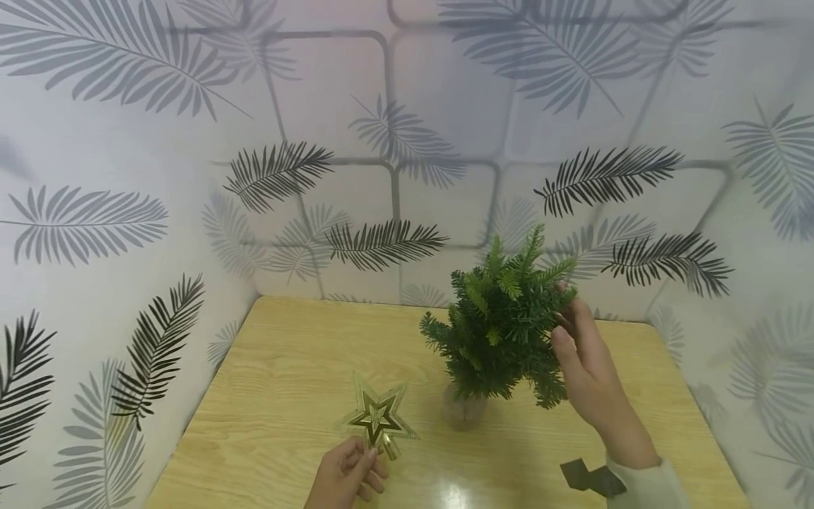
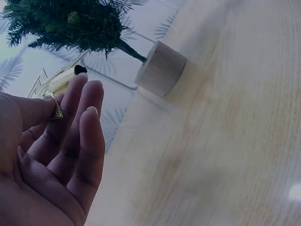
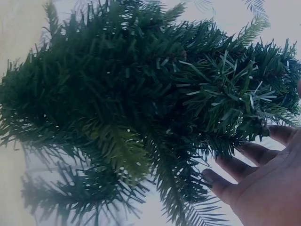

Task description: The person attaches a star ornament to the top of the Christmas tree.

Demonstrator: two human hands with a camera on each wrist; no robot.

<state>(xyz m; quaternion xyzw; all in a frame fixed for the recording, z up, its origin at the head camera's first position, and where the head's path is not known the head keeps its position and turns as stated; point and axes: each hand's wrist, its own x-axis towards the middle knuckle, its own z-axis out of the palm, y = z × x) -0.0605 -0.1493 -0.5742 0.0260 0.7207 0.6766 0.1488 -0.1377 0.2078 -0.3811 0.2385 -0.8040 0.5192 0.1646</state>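
Two hands, one star, one small tree and one dark scrap are showing over a single wooden counter [image 1: 286,382], enclosed by three walls papered with a palm-leaf print [image 1: 89,226].

Left: the left hand [image 1: 346,477] is rising from the near edge of the counter and pinching one gold star tree-topper [image 1: 377,418] by its short stem. In the left wrist view the thumb is pressing the gold stem [image 2: 59,82] against the fingers [image 2: 80,136], which are lying nearly straight and close together. The star is standing upright above the hand, just left of the tree's base and apart from it.

Centre: one miniature artificial fir tree [image 1: 499,325] is standing upright on the counter in one pale, round wooden base [image 1: 464,410]. The left wrist view is showing that base [image 2: 161,68] as a short cylinder with a thin dark trunk entering it.

Right: the right hand [image 1: 588,367] is reaching in from the right, fingers extended and relaxed, with the fingertips [image 3: 251,153] touching the outer needles of the tree's right-hand branches [image 3: 141,108]; it is not gripping anything. A pale sleeve cuff [image 1: 642,484] is covering the wrist.

Near right edge: one dark grey, angular scrap [image 1: 588,477] is lying flat on the counter beside the cuff; what it is cannot be told.
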